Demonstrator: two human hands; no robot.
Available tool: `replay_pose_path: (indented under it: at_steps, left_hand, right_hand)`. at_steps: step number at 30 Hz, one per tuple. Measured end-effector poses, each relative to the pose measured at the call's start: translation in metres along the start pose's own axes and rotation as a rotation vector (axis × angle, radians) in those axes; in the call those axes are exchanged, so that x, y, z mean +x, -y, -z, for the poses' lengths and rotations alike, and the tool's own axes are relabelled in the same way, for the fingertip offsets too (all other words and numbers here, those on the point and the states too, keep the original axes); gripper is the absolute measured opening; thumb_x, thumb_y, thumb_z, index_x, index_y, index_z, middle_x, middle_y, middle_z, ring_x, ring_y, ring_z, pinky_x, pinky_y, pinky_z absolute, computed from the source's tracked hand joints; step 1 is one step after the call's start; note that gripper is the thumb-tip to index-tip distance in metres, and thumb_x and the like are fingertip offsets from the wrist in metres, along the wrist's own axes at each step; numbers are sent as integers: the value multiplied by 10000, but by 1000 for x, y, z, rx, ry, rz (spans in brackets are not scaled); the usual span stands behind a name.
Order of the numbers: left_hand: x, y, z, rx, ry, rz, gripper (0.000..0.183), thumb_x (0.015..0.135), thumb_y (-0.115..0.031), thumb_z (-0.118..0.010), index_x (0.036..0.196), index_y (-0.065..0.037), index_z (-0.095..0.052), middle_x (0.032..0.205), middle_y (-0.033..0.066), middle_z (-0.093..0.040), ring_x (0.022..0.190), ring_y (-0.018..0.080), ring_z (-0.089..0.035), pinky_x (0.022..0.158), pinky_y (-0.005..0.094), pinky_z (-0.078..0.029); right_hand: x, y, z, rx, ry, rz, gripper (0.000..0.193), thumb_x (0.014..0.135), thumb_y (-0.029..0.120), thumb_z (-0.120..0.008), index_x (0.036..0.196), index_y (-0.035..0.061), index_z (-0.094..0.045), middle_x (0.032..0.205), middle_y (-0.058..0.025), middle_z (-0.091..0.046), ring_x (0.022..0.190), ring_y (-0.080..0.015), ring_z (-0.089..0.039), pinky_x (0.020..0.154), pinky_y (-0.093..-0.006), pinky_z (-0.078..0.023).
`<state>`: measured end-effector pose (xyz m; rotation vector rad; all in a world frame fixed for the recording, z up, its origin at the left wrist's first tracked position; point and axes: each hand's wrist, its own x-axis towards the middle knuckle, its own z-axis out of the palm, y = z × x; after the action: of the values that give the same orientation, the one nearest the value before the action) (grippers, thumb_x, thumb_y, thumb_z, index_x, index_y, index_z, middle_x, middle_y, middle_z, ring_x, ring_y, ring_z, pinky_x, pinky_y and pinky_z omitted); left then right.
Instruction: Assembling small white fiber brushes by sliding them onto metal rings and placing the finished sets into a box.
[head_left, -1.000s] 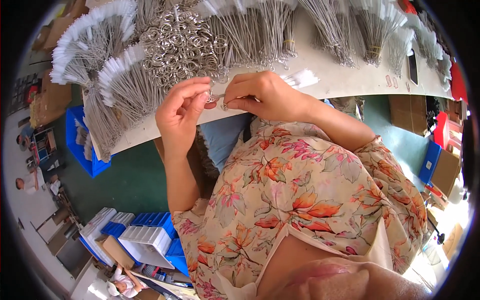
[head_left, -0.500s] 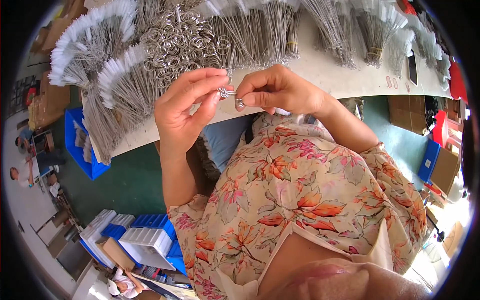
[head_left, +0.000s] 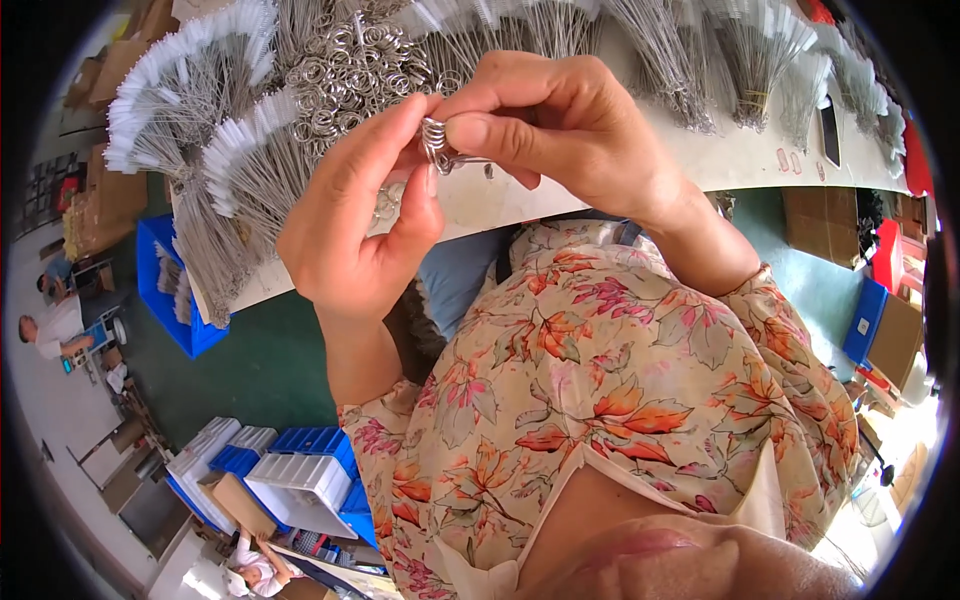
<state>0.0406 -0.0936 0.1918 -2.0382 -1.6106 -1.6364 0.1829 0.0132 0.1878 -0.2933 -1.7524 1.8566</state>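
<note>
My left hand (head_left: pixel 355 215) is raised over the table edge, its thumb and fingertips closed on small shiny metal rings (head_left: pixel 435 140). From the other side my right hand (head_left: pixel 570 125) pinches the same cluster, thumb laid along it and index finger curled above. The rings look like coiled split rings, stacked against each other. Exactly how they link is too small to tell. Just behind my left hand lies a large heap of loose metal rings (head_left: pixel 365 75) on the table.
Bundles of white-tipped wire brushes (head_left: pixel 240 135) cover the back and left of the pale table (head_left: pixel 740 165). A dark phone (head_left: pixel 829 135) lies at the right. Below left sit a blue bin (head_left: pixel 185 300) and stacked crates (head_left: pixel 300 485). Other people (head_left: pixel 60 325) are far left.
Both hands have come closer to the camera and together. My right thumb has moved left onto the rings, and the rings now sit bunched between both hands' fingertips.
</note>
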Motion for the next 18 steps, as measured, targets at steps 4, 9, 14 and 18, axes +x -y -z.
replay_pose_path:
  at_steps: [4, 9, 14, 18]
  left_hand:
    - [5, 5, 7, -39, 44, 7, 302, 735, 67, -600, 1036, 54, -610, 923, 147, -650, 686, 153, -631, 620, 236, -520]
    - [17, -1, 8, -270, 78, 343, 247, 749, 49, -612, 994, 27, -636, 891, 105, -642, 693, 116, -601, 635, 219, -497]
    - [19, 18, 16, -18, 237, 226, 154, 791, -33, -639, 938, 11, -628, 825, 58, -599, 678, 88, -539, 608, 217, -443]
    - [7, 22, 15, -913, 25, 817, 111, 833, -81, -620, 925, -20, -612, 818, 30, -592, 668, 89, -525, 595, 208, -422]
  right_hand:
    - [2, 1, 3, -59, 32, 22, 168, 830, 176, -648, 922, 36, -670, 745, -11, -622, 586, -35, -493, 503, -191, -413]
    - [4, -2, 4, -11, 34, -45, 131, 823, 134, -648, 884, 18, -650, 706, 13, -613, 562, -27, -483, 493, -187, -407]
    - [7, -10, 4, 14, -8, -39, 120, 826, 123, -643, 880, 16, -637, 693, 13, -606, 550, -23, -475, 483, -181, -398]
    - [8, -11, 2, 52, 0, -64, 113, 829, 120, -640, 874, 17, -635, 690, 10, -603, 545, -25, -479, 480, -182, -397]
